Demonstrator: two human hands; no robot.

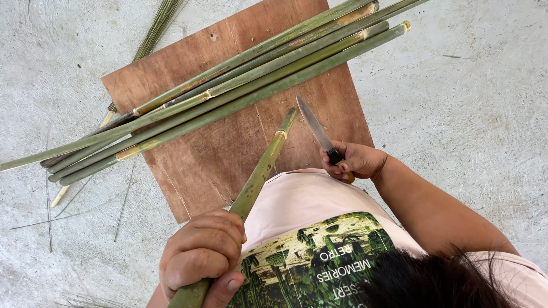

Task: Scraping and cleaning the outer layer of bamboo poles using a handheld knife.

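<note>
While the left hand (202, 256) grips the stalk (260, 171), its tip points away.
Right hand (357, 161), nearer that tip, clenches a knife (317, 130) just beside it.

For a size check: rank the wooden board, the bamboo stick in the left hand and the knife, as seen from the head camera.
1. Wooden board
2. Bamboo stick, though nearness to the camera enlarges it
3. Knife

Pale grey concrete floor (456, 85), rough and speckled, brown plywood board (211, 165) lying flat, bright even daylight
</note>
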